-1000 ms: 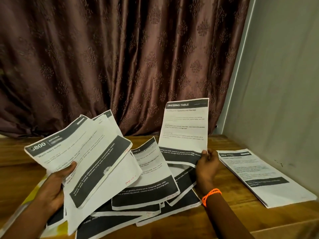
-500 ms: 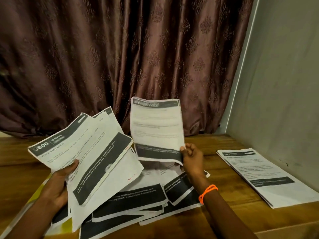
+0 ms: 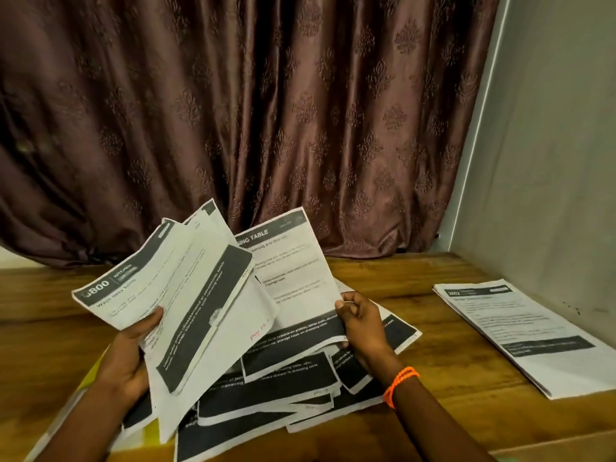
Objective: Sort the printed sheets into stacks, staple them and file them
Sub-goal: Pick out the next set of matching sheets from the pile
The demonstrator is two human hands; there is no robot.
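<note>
Paper sheets (image 3: 173, 315) were pinched fanned in the left hand (image 3: 128, 355); one floppy sheet (image 3: 293, 278), light and easily creased, was pinched at its edge by the right hand (image 3: 361, 323).

Sheets fanned over the near middle of the tabletop (image 3: 433, 328), a stack by its right edge.

The left hand (image 3: 128, 356) holds a fan of sheets (image 3: 173, 301) above the near left part; the right hand (image 3: 361, 323) holds one sheet (image 3: 293, 271) just right of the fan, its left side tucked behind it. Under both lies a loose pile (image 3: 283, 388), overlapping, reaching the near edge. The stack (image 3: 520, 331) lies well apart to the right, beside the wall (image 3: 550, 145). A curtain (image 3: 266, 111) hangs behind the far edge.
</note>
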